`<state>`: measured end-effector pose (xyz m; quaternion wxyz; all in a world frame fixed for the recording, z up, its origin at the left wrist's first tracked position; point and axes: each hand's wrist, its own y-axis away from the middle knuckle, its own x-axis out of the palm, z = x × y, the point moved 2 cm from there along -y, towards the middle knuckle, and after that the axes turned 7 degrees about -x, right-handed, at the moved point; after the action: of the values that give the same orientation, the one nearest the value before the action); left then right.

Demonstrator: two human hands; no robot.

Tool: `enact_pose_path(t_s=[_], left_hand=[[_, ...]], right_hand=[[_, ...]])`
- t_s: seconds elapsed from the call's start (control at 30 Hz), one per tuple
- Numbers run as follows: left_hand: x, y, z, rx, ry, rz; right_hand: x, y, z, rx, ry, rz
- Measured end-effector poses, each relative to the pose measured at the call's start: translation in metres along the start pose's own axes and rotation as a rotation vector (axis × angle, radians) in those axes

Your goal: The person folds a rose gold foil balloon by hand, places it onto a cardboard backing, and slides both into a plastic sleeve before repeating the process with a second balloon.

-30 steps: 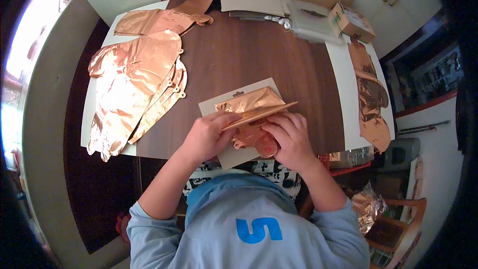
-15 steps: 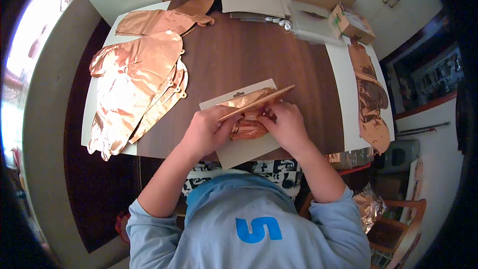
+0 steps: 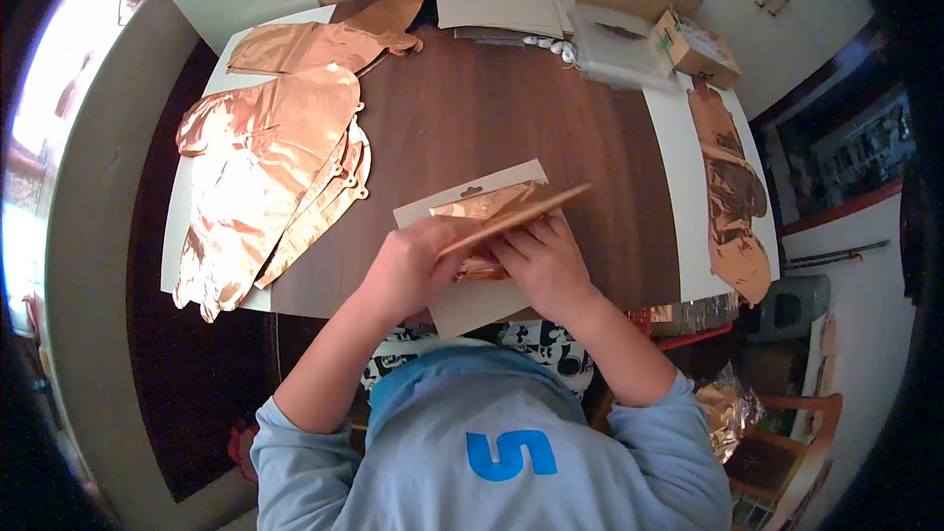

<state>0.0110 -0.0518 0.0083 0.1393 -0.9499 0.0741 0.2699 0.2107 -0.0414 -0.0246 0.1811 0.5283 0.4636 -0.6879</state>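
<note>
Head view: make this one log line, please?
left hand: holding flat tan card-like piece | right hand: at its near side | beneath: crinkled copper-coloured foil, pale rectangular card

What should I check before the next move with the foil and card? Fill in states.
1. Left hand gripping thin panel: ok, at its left end.
2. Right hand grip: cannot tell, fingertips partly hidden under the panel.
3. Card fully on table: not ok, near corner appears past the edge.
4. Card's hang slot uncovered: ok.
5. Foil on card smooth: not ok, creased.
</note>
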Motion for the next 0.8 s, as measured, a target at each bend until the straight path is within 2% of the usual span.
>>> enact_pose_path(t_s=[0.17, 0.33, 0.43, 0.57, 0.67, 0.8], left_hand=[[0.012, 0.016, 0.009, 0.144, -0.163, 0.049], [0.019, 0.021, 0.008, 0.247, -0.303, 0.029], [0.026, 0.021, 0.011, 0.297, -0.371, 0.007], [0.030, 0.019, 0.007, 0.341, -0.407, -0.040], [0.029, 0.019, 0.008, 0.344, -0.423, -0.035], [0.025, 0.018, 0.009, 0.359, -0.437, -0.015]], right_hand=[[-0.002, 0.019, 0.001, 0.018, -0.124, -0.004], [-0.064, 0.042, 0.008, 0.019, -0.372, -0.159], [-0.092, 0.047, -0.026, 0.125, -0.350, -0.251], [-0.074, -0.010, -0.127, 0.506, -0.345, -0.154], [-0.020, -0.043, -0.210, 0.552, -0.159, -0.098], [0.020, -0.090, -0.261, 0.607, 0.033, -0.050]])
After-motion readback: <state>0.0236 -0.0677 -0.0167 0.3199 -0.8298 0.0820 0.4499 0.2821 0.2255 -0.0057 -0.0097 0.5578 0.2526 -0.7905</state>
